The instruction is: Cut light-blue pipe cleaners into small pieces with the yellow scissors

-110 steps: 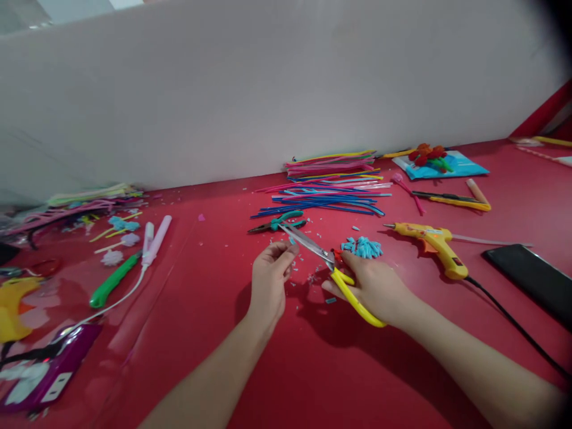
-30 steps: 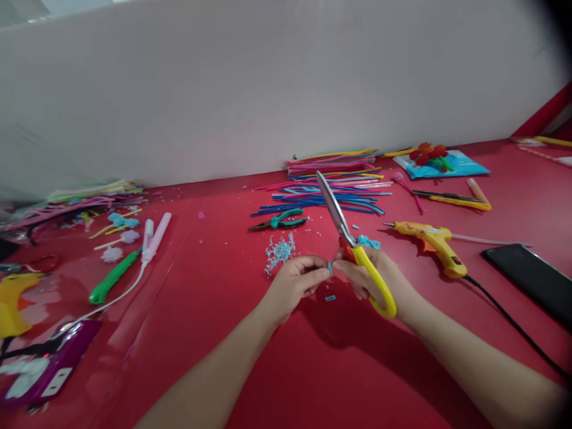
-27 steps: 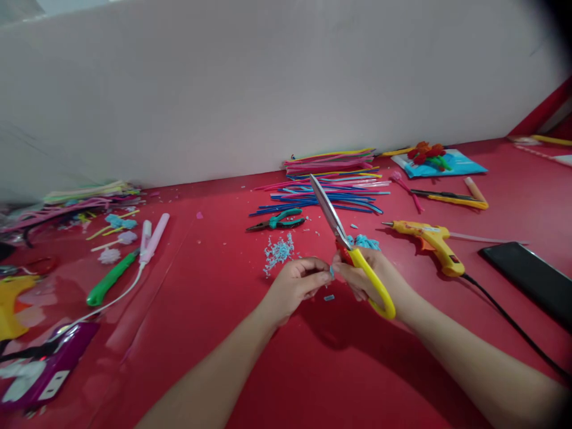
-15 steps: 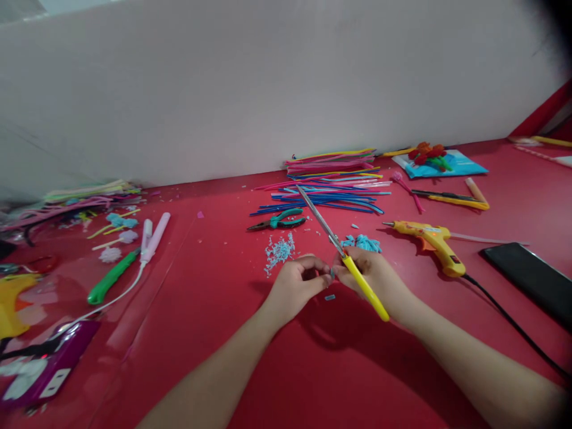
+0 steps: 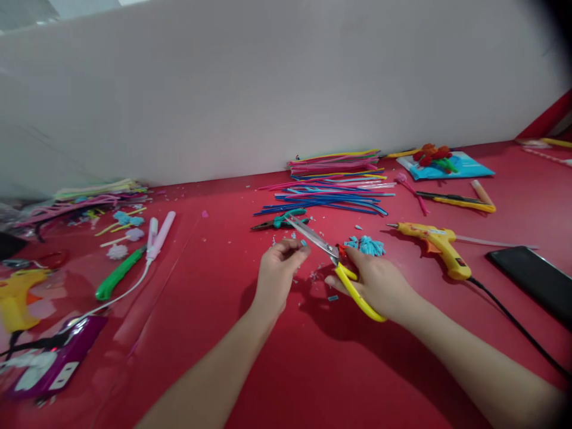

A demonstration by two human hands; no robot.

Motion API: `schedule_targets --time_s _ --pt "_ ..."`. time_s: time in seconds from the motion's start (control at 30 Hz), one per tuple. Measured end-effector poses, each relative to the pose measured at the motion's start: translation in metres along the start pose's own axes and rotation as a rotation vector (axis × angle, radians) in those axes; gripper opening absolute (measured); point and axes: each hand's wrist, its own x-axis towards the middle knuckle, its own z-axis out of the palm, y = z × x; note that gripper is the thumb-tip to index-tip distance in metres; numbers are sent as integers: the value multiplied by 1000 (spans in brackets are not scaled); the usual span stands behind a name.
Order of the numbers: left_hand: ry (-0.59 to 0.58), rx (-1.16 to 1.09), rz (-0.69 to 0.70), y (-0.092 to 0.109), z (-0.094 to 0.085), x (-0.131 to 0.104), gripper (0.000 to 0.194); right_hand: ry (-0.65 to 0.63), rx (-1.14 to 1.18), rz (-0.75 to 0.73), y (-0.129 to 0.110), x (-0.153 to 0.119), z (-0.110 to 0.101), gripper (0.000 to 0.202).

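Observation:
Yellow-handled scissors point(image 5: 355, 292) are in my right hand point(image 5: 379, 283), the blades pointing up and left, seemingly close together. My left hand point(image 5: 277, 274) pinches a small light blue piece point(image 5: 304, 243) between thumb and fingertip, just left of the blades. A pile of light blue pieces point(image 5: 370, 245) lies behind my right hand. One small blue piece point(image 5: 333, 298) rests on the red table point(image 5: 313, 369) below the scissors. Behind the blade tips are green-handled pliers point(image 5: 286, 218).
Colored pipe cleaners point(image 5: 335, 199) lie near the white wall point(image 5: 268, 89). On the right are a yellow glue gun point(image 5: 440, 244) with a cord and a black phone point(image 5: 531, 280). A green-handled tool point(image 5: 118, 274) and a pink hair iron point(image 5: 161, 235) lie at left.
My hands have moved apart, the left one up and to the left. The scissors have turned in my right hand, with fingers now at the handles. The view has shifted slightly.

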Motion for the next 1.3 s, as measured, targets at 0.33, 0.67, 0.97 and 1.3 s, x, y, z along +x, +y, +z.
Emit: schedule_targets --time_s 0.33,0.67,0.97,1.3 --pt "27 -104 72 10 -9 4 9 -23 -216 -63 -1 -1 1 35" --pt "-9 -168 67 11 -9 5 8 -14 -241 -86 1 -1 1 36" --pt "-14 -196 36 11 -9 5 9 -15 -231 -114 4 0 1 38" --pt "-2 -227 10 11 -9 6 11 -8 -229 -109 2 -1 0 38"
